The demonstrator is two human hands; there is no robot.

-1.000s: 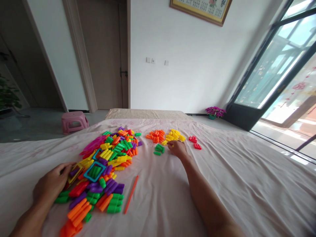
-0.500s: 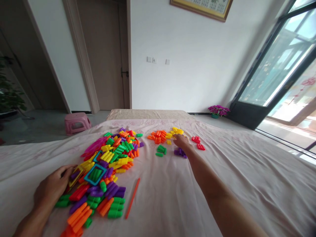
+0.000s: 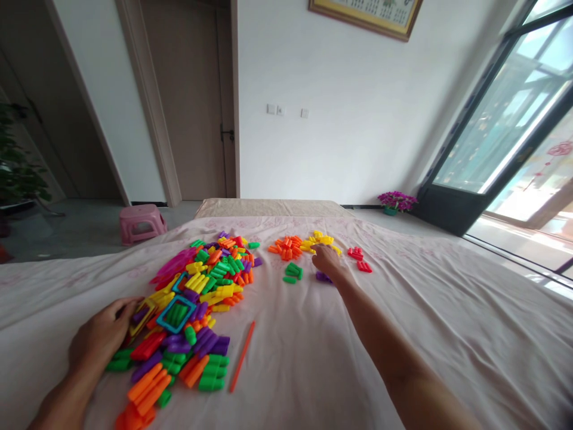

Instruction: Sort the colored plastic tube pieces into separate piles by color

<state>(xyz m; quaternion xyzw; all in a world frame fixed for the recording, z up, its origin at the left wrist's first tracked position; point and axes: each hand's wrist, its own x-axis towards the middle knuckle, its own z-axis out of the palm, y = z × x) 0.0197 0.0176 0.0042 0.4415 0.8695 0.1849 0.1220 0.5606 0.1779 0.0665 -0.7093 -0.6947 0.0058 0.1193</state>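
My left hand [image 3: 102,340] rests palm down on the near left edge of a big mixed pile of coloured plastic pieces [image 3: 197,298]. It touches a yellow frame and some green and red pieces. My right hand [image 3: 327,261] reaches far across the sheet and lies over the small sorted groups. Its fingers touch the yellow group [image 3: 320,240], and purple pieces [image 3: 322,277] lie under the wrist. Whether the right hand holds a piece I cannot see. The orange group [image 3: 286,246], green group [image 3: 292,272] and red group [image 3: 360,260] lie around it.
Everything lies on a pale pink sheet [image 3: 425,316] over a bed. A thin orange stick [image 3: 242,356] lies near the pile. A pink stool [image 3: 141,222] stands on the floor at the back left, a flower pot [image 3: 396,202] by the glass door on the right.
My right hand moved from beside the green group towards the yellow group. Purple pieces now lie on the sheet under the wrist. My left hand stayed put.
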